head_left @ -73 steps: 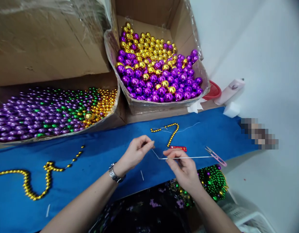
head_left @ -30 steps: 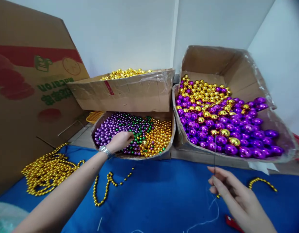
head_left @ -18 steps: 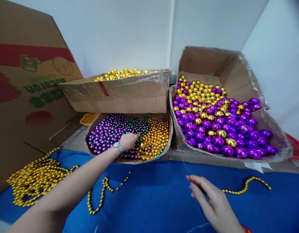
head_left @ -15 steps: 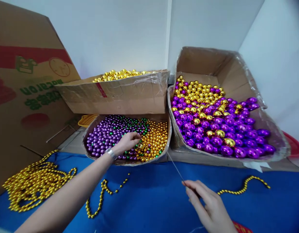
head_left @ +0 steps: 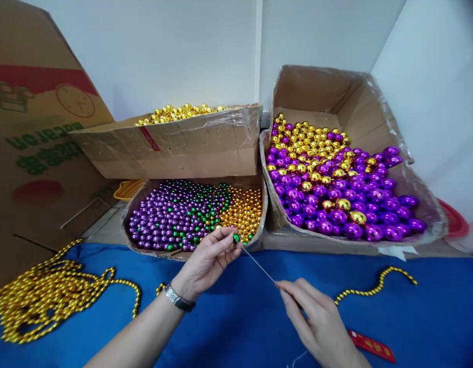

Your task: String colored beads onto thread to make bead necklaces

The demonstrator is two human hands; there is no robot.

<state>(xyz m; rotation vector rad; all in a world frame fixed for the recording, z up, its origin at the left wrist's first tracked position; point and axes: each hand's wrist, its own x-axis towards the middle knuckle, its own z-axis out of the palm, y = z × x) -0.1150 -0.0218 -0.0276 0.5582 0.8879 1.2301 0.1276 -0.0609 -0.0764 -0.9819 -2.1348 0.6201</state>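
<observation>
My left hand [head_left: 211,260], with a metal-banded watch at the wrist, pinches a shiny green bead [head_left: 236,238] between thumb and fingertips. Closed on a long thin needle [head_left: 258,264] is my right hand [head_left: 316,314]. The needle's far end meets the green bead; I cannot tell whether it passes through the hole. A pale thread [head_left: 297,358] shows below my right hand. Just behind my left hand, a low cardboard box [head_left: 126,237] holds small purple, green and gold beads [head_left: 163,214].
At the right, a larger cardboard box [head_left: 389,122] holds big purple and gold beads. Another box [head_left: 175,151] of gold beads stands behind. On the blue cloth [head_left: 228,327] lie a heap of gold bead strings [head_left: 48,296], a short gold strand [head_left: 382,281] and a red packet [head_left: 372,346].
My left hand has come out of the small-bead box towards me, now with a green bead at the needle's end. My right hand still holds the needle. The view has shifted slightly.
</observation>
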